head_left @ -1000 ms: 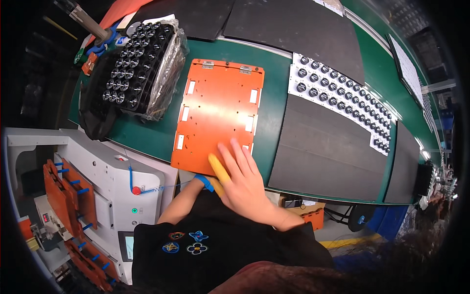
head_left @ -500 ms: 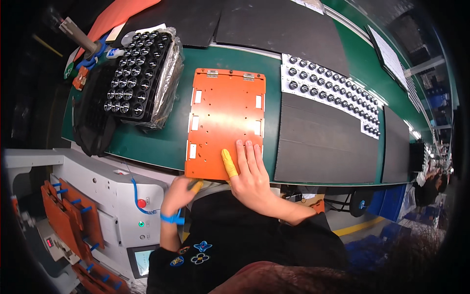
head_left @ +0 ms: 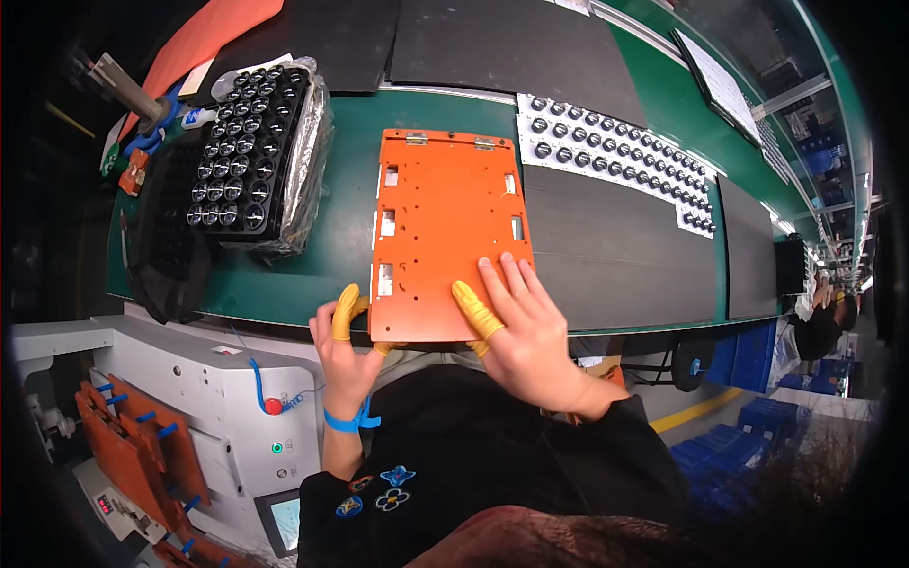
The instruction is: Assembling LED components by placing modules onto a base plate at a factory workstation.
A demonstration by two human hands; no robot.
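Right, here's the flat orange rectangular panel [head_left: 450, 237] with small metal hinges [head_left: 416, 139] along its far end, square over the dark green worktop [head_left: 350, 208], its near end at the front edge. Whether it lies flat or is slightly raised, I can't tell.

The right hand [head_left: 532, 336] has the panel's near right corner, yellow-sheathed index and bare fingers spread on top, thumb tucked below the edge. Over at the near left corner, the left hand [head_left: 348, 355], blue band on its wrist, is half curled, thumb at the near edge and yellow-tipped index beside the panel; whether it grips, I can't tell.

Left of the panel stands a black tray of round glossy lenses [head_left: 232, 151] in clear plastic. To its right, a white sheet with rows of black knobs [head_left: 615, 151] sits on dark grey matting [head_left: 615, 246].
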